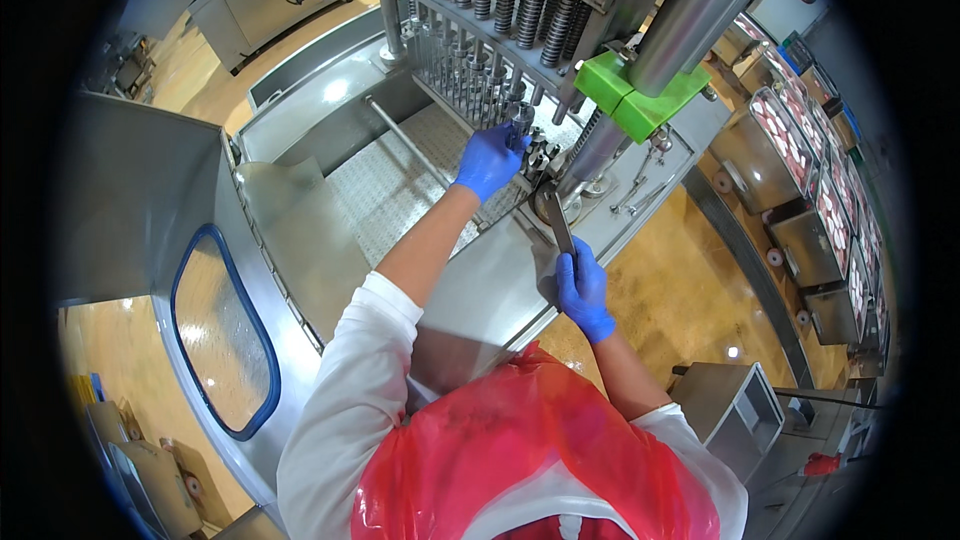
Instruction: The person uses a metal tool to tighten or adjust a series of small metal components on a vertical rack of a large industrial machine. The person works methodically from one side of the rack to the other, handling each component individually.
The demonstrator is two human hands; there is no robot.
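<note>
My left hand (pixel 488 162), in a blue glove, is closed around a short shiny metal cylinder (pixel 520 114). It is below the spring-loaded head, beside a row of thin vertical needles (pixel 455 65). Just right of that hand, several small metal fittings (pixel 540 153) stand bunched together. My right hand (pixel 583 288), also gloved in blue, grips the lower end of a flat metal wrench (pixel 560 220). The wrench's rounded head lies over the machine's steel ledge, close to the foot of the thick steel column (pixel 592 155). The fingertips of my left hand are partly hidden behind the cylinder.
Above my hands hangs a block of coil springs (pixel 505 0). A green clamp (pixel 640 95) surrounds the right column. Loose tools (pixel 635 190) lie on the ledge. A steel rod (pixel 415 145) crosses the perforated bed (pixel 375 185). Steel bins of pale pink pieces (pixel 765 150) stand at right.
</note>
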